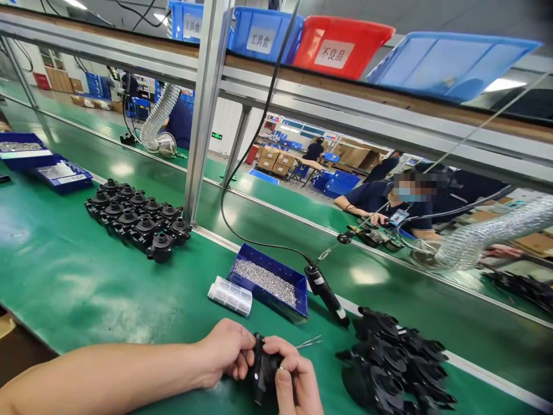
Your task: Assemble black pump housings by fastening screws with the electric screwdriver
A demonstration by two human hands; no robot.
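A black molded plastic part (260, 377) is held upright between my two hands just above the green bench. My left hand (227, 353) pinches its upper left edge, fingers curled. My right hand (298, 374) closes round its right side, thumb and fingertips against it. Thin metal tweezers (310, 342) show beyond my right knuckles; whether they lie on the bench or are tucked in that hand I cannot tell. Past my hands stands a blue bin (272, 301) of small silvery screws, with a roll of clear labels or film (230, 295) beside it.
A black electric screwdriver (327, 294) hangs on a cord right of the bin. Black parts sit in rows (138, 216) at left and in a pile (395, 363) at right. A metal post (205, 115) supports the shelf of bins. A co-worker (389, 202) sits opposite.
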